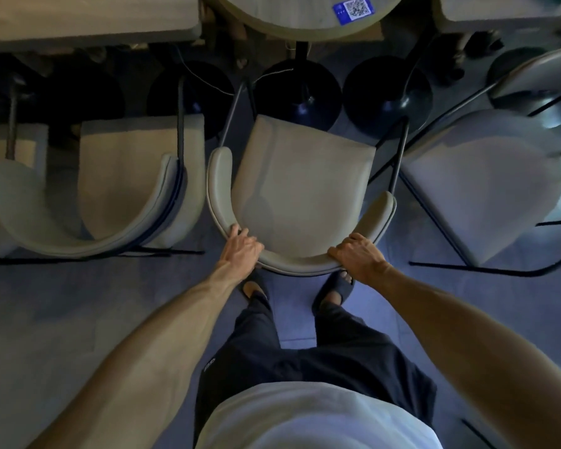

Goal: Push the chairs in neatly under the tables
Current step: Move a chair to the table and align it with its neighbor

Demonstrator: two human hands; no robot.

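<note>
Chair (305,183) in the centre of the frame, seen from above, turned slightly askew, its whole seat showing below the round desk (289,24) at top centre. Left grip (242,246) and right grip (358,254) both clasp the curved backrest (293,265), fingers curled over its rim. A left chair (120,176) and a right chair (480,189) stand just beside it.

Subj. wears pale tee (305,416), dark trousers (308,361) w/ small logo (210,364), dark open-toe slides (336,291) just below grip; forearms (162,319) bare.
</note>
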